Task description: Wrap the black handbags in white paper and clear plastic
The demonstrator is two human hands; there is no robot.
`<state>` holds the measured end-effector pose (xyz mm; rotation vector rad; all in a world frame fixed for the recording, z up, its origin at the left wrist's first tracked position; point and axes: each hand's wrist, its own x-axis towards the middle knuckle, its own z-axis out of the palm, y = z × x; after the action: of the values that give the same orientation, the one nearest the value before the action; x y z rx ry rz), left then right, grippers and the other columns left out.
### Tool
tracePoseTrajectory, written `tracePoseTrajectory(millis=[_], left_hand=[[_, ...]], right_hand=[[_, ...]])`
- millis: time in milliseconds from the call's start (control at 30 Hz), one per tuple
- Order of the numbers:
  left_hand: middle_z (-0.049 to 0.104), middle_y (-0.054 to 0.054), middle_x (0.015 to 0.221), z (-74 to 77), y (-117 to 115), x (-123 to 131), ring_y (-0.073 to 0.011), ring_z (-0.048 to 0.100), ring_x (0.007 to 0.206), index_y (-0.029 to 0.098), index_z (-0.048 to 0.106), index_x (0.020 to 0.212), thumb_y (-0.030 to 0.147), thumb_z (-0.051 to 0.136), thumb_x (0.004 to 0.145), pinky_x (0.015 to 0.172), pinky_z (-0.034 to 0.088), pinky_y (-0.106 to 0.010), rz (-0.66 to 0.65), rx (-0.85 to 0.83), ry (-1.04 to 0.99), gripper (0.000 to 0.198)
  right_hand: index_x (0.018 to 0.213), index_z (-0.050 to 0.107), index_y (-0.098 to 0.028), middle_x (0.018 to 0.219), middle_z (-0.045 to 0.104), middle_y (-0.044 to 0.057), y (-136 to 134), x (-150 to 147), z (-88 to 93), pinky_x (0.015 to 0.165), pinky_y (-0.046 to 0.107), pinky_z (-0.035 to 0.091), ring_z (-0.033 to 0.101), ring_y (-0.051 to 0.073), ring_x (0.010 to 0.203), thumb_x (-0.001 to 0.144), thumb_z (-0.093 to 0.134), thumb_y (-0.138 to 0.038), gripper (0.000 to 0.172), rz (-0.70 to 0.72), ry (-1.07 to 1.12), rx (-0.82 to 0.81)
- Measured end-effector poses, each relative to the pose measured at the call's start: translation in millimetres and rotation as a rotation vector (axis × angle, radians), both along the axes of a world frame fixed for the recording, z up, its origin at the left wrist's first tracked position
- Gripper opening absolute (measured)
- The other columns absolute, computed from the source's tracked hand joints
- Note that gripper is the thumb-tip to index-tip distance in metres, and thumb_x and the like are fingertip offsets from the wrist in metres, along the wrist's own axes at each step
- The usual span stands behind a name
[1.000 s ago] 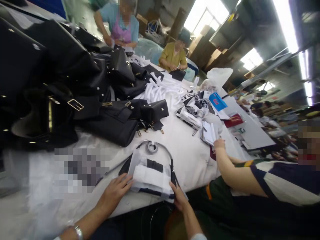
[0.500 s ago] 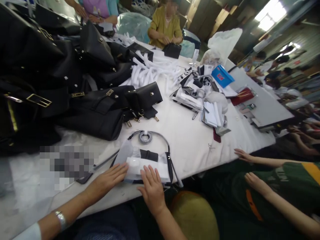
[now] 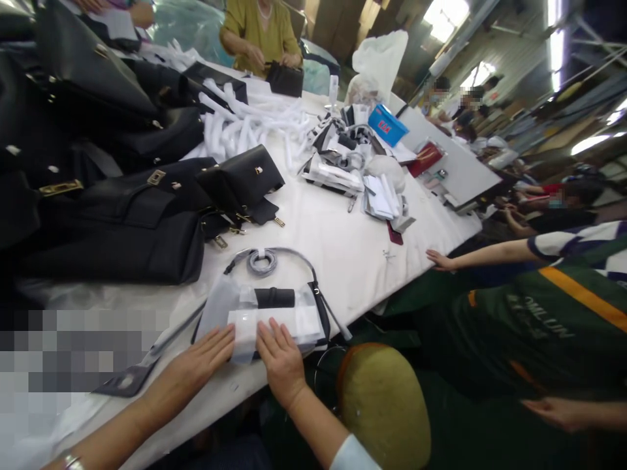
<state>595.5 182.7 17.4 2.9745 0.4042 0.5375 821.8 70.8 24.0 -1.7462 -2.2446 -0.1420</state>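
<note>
Lying crosswise, wrapped bag (image 3: pixel 294 321) touches left hand (image 3: pixel 196 367), right hand (image 3: pixel 280 360) (handle (image 3: pixel 292 255) away).

Bare cloth (image 3: pixel 337 254) ahead (black bags (image 3: pixel 122 222) left, 1 paper heap (image 3: pixel 343 173) right)

Both hands are lying palm down in the lower middle of the frame, close together but not touching. The left hand (image 3: pixel 203 358) is reaching in from the lower left, fingers stretched flat and pointing to the upper right, with the left forearm (image 3: pixel 122 425) slanting down to the bottom edge. The right hand (image 3: pixel 280 358) is coming up from the bottom centre, its 4 fingers slightly spread and pointing up, and the right forearm (image 3: pixel 317 424) is angling down to the right.
</note>
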Motion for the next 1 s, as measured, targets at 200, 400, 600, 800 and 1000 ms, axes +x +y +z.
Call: tracePoseTrajectory(millis=[200,400,600,800,1000], left_hand=[[0.058,-0.011,0.14,-13.1,7.1,-12.9,-0.022,0.056,0.127,0.017,0.047,0.143,0.011,0.034,0.097,0.103,0.05,-0.041,-0.022,-0.068,-0.034,0.048],[0.066,-0.011,0.129,-12.0,-0.7,-12.7,-0.0218,0.064,0.117,0.015,0.059,0.13,0.009,0.033,0.098,0.1,0.052,-0.041,0.081,-0.076,-0.119,0.042],[0.066,-0.011,0.129,-15.0,-7.1,-10.6,-0.0214,0.063,0.117,0.015,0.059,0.129,0.007,0.032,0.097,0.1,0.052,-0.041,0.129,-0.093,-0.141,0.043],[0.063,-0.012,0.134,-18.0,-10.5,-8.8,-0.0214,0.061,0.12,0.017,0.059,0.129,0.006,0.033,0.097,0.102,0.052,-0.042,0.156,-0.14,-0.142,0.043],[0.056,-0.01,0.143,-10.3,-9.6,-3.5,-0.0242,0.049,0.134,0.018,0.055,0.134,0.007,0.034,0.098,0.102,0.052,-0.041,0.154,-0.176,-0.134,0.043]], right_hand=[[0.138,0.054,-0.017,0.147,0.051,0.004,0.9,-8.1,1.0,0.113,0.044,0.043,0.041,0.027,0.141,0.098,0.043,-0.011,0.042,-0.032,0.081,-0.005],[0.133,0.058,-0.019,0.141,0.058,0.004,6.8,-4.8,33.8,0.115,0.047,0.039,0.044,0.027,0.138,0.079,0.052,-0.003,0.056,-0.04,0.373,-0.165],[0.125,0.061,-0.019,0.108,0.073,0.008,26.2,-36.4,66.5,0.09,0.038,0.054,0.068,0.023,0.097,0.084,0.054,-0.017,0.042,-0.444,0.845,-0.26],[0.114,0.063,-0.022,0.084,0.074,0.002,45.0,-61.2,67.0,0.073,0.032,0.053,0.068,0.021,0.074,0.08,0.07,-0.032,0.036,-0.709,1.104,-0.385],[0.113,0.062,-0.019,0.099,0.075,0.007,47.7,-51.3,61.7,0.078,0.03,0.053,0.07,0.02,0.088,0.072,0.077,-0.037,0.047,-0.651,1.688,-0.473]])
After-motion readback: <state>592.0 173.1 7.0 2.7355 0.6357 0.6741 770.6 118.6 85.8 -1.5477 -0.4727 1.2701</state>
